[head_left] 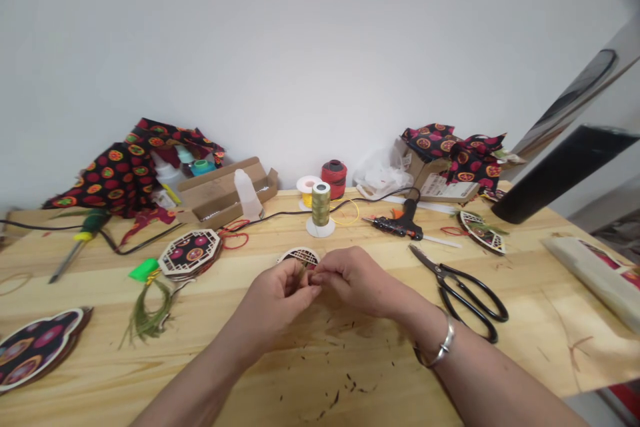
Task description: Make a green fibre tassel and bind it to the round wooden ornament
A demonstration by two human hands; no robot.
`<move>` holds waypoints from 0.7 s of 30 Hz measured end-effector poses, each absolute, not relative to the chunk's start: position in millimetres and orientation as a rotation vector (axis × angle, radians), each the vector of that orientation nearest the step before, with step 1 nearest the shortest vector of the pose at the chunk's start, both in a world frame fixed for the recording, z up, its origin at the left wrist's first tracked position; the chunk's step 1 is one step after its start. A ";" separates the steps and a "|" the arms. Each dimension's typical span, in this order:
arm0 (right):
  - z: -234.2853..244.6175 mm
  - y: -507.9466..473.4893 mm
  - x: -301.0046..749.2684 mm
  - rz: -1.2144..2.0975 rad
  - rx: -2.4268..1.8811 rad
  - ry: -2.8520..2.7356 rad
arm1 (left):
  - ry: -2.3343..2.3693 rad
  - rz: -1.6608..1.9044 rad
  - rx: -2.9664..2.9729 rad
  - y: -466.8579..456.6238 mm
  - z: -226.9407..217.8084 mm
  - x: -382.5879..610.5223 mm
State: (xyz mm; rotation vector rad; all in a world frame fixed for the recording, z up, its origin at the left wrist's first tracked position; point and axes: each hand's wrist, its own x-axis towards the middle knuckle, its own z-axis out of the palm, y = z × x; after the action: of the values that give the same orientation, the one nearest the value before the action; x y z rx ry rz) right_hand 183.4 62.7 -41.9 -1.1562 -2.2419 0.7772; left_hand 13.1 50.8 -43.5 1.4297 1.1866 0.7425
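Note:
My left hand (283,293) and my right hand (354,280) meet at the middle of the table, fingertips pinched together. What they pinch is small and mostly hidden by the fingers; I cannot make it out. Just behind them lies a round ornament (300,254) with a pale lattice edge and dark patterned cloth, partly covered by my hands. Beyond it stands a spool of olive-green thread (321,203) on a white base. To the right of my right wrist rest black-handled scissors (463,290).
Left are a lattice ornament (190,253), a green tassel (150,307), a screwdriver (80,243) and a cloud-shaped piece (43,347). A glue gun (403,221), red thread (334,178), a plastic bottle (247,195) and an open cardboard box (220,197) line the back. A black roll (560,177) leans right.

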 end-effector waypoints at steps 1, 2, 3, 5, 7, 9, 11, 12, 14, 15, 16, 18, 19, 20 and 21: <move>-42.0 62.7 183.3 0.765 -1.158 -2.254 | 1.181 0.753 1.436 50.7 -44.5 13.0; -42.1 62.6 183.3 0.752 -1.155 -2.265 | 1.173 0.765 1.439 50.6 -45.2 12.9; -42.1 62.5 183.3 0.741 -1.150 -2.275 | 1.164 0.773 1.437 50.6 -45.5 12.8; -41.7 62.0 183.6 0.723 -1.132 -2.291 | 1.146 0.767 1.441 50.5 -45.1 12.6; -40.9 61.5 184.1 0.719 -1.119 -2.301 | 1.146 0.739 1.473 50.4 -44.1 12.3; -39.7 61.4 184.8 0.718 -1.130 -2.307 | 1.165 0.719 1.515 50.1 -42.5 12.0; -38.4 61.8 185.5 0.721 -1.151 -2.315 | 1.207 0.715 1.539 49.4 -39.8 12.0; -37.8 62.3 185.9 0.723 -1.162 -2.316 | 1.237 0.714 1.541 49.1 -37.9 12.2; -37.1 63.4 186.5 0.726 -1.173 -2.314 | 1.308 0.715 1.529 48.7 -33.8 13.1; -37.0 64.0 186.8 0.723 -1.176 -2.313 | 1.342 0.712 1.516 48.6 -31.8 13.7; -36.9 64.4 187.1 0.717 -1.179 -2.311 | 1.372 0.708 1.499 48.6 -30.0 14.3; -36.8 64.6 187.5 0.704 -1.182 -2.304 | 1.406 0.703 1.464 48.9 -27.7 15.4; -36.6 64.6 187.7 0.705 -1.185 -2.299 | 1.417 0.704 1.449 49.1 -27.3 15.7; -36.3 64.4 187.9 0.711 -1.188 -2.289 | 1.424 0.706 1.432 49.2 -27.2 15.9; -35.9 64.2 188.0 0.722 -1.192 -2.278 | 1.424 0.707 1.412 49.2 -27.5 15.9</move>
State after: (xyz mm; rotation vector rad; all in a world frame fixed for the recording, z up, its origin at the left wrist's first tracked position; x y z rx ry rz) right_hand 188.0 64.2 -35.9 -1.1919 -2.2775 0.7218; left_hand 15.9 49.2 -27.5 1.4124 1.4237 0.7071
